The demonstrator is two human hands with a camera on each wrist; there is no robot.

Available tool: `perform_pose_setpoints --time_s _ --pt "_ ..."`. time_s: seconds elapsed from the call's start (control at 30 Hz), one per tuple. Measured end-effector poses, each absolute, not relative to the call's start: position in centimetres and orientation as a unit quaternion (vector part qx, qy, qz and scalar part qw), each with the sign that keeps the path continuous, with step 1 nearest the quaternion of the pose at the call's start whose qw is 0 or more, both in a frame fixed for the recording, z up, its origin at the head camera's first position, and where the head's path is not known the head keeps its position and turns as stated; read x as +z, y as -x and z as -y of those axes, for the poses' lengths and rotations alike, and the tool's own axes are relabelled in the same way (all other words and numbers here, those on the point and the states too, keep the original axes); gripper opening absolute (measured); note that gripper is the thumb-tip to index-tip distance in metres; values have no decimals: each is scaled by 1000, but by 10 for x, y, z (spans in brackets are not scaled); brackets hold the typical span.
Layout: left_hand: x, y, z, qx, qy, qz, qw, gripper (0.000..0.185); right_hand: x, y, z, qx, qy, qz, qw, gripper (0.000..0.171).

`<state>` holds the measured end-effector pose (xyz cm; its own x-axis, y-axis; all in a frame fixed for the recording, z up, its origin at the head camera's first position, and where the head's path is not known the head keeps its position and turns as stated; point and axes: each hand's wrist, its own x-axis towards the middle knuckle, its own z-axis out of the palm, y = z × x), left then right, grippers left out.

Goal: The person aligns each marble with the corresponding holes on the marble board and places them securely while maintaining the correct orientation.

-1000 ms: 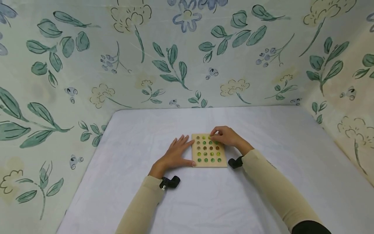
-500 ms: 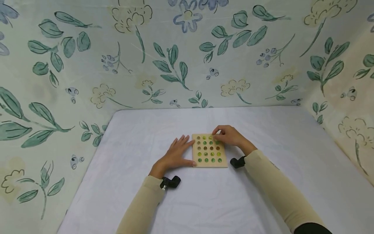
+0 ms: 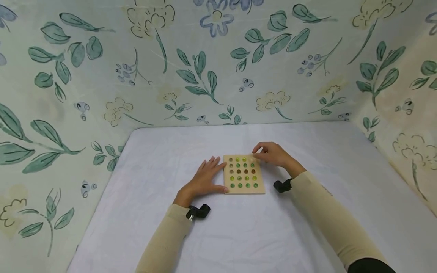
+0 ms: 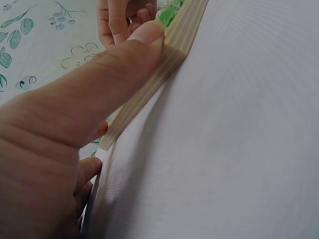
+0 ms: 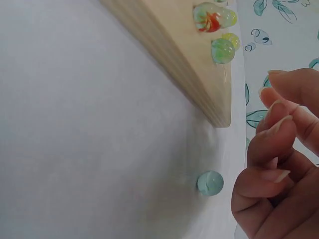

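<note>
Bracing the board (image 3: 244,174) mid-tabletop, the left hand (image 3: 205,180) lies flat, fingers straight; the right hand (image 3: 273,154) hovers loosely curled, empty, above a marble (image 5: 210,182).

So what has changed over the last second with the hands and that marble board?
The right hand moved off the wooden board's far right corner, to the right and slightly away. A pale blue marble lies on the white cloth beside its fingers. The left hand stayed pressed against the board's left edge; the board did not move.

Board (image 3: 244,174), marble (image 5: 210,182) on white table (image 3: 239,235)
</note>
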<state>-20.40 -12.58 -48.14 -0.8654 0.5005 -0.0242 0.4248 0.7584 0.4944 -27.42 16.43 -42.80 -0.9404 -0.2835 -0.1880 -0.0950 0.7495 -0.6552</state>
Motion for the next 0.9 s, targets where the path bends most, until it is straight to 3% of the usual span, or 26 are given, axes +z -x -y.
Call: perform_pose_setpoints --time_s 0.9 --pt "-480 204 128 258 -263 -927 71 101 -431 266 -199 -343 104 -924 130 23"
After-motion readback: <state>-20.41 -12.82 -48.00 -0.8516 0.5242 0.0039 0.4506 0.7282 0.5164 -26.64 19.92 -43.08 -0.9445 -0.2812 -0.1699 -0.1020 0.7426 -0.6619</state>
